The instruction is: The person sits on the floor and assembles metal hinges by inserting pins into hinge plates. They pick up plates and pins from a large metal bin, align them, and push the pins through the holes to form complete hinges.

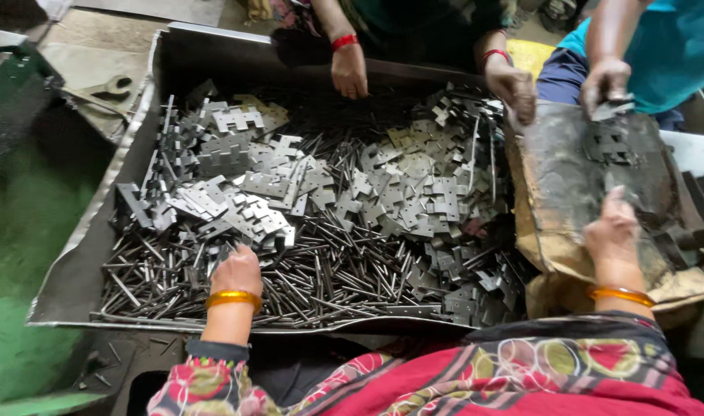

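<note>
left hand (235, 271) at 6 o'clock of tray (82, 254), fingers buried in thin steel pins (321, 270), grip can't tell | right hand (612, 235) spread on cardboard (560, 177) | pins look stiff, slick, pokey; I'd pinch mid-shaft

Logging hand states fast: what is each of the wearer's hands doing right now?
Left hand: curled down into the metal pins, grip hidden; cannot tell.
Right hand: fingers bent, resting on the dirty board, holding nothing visible.

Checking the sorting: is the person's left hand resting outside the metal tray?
No, the left hand lies inside the shallow metal tray on thin steel pins.
</note>
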